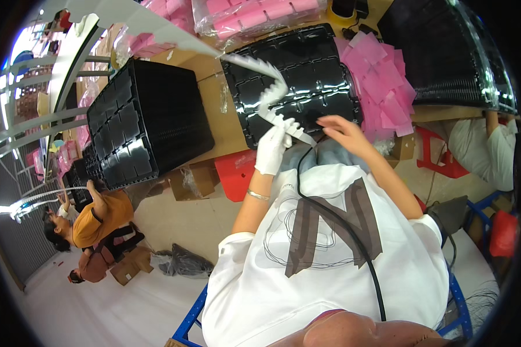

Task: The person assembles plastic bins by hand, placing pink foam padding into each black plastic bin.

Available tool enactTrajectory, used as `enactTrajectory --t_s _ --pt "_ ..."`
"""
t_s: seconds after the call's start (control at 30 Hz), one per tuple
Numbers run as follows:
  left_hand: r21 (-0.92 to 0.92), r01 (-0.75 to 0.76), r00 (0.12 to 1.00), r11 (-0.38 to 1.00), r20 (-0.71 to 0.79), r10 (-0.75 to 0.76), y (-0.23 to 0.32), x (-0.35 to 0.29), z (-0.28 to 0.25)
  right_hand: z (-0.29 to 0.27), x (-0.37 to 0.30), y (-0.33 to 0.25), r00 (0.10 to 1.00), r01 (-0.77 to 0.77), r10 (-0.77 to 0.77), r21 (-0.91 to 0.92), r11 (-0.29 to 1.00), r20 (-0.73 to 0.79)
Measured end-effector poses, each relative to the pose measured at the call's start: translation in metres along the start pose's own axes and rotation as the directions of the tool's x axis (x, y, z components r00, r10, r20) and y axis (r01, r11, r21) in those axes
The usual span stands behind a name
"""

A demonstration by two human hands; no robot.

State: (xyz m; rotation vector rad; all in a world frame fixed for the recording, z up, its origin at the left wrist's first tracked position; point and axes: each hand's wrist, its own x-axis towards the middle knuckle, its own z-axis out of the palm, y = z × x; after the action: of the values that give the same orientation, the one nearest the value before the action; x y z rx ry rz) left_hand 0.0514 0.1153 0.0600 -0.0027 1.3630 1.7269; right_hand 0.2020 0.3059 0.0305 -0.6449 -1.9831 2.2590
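The left hand (271,149), in a white glove, closes its fingers around the lower end of a long white notched plastic strip (270,95). The strip curls upward from the glove and continues as a long band toward the upper left. The bare right hand (342,130) is just beside it, the fingers loosely spread and a little bent, the fingertips near the end of the strip; I cannot tell if they touch it. Both hands are over the near edge of a shiny black moulded plastic tray (298,81), which lies on the brown cardboard-covered table (211,92).

The tray pockets look empty, so I judge the work is at an early point. A heap of pink flat sheets (382,81) lies right of the tray, and a tall stack of black trays (142,124) stands to the left, near the table edge.
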Motion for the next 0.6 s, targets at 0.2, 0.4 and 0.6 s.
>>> enactTrajectory --t_s 0.2,0.4,0.6 --pt "-0.140 -0.102 0.988 0.985 -0.132 0.084 -0.004 -0.003 -0.025 0.077 0.045 -0.008 0.977 -0.157 0.145 0.068 0.985 0.156" --pt "0.026 -0.135 0.906 0.991 -0.401 0.134 -0.008 -0.010 -0.049 0.105 0.050 -0.020 0.980 0.197 -0.194 -0.187 0.962 0.034" --pt "0.330 -0.165 0.721 0.930 -0.603 0.342 -0.012 -0.024 -0.108 0.131 0.102 -0.004 0.945 0.308 -0.242 -0.352 0.884 0.219"
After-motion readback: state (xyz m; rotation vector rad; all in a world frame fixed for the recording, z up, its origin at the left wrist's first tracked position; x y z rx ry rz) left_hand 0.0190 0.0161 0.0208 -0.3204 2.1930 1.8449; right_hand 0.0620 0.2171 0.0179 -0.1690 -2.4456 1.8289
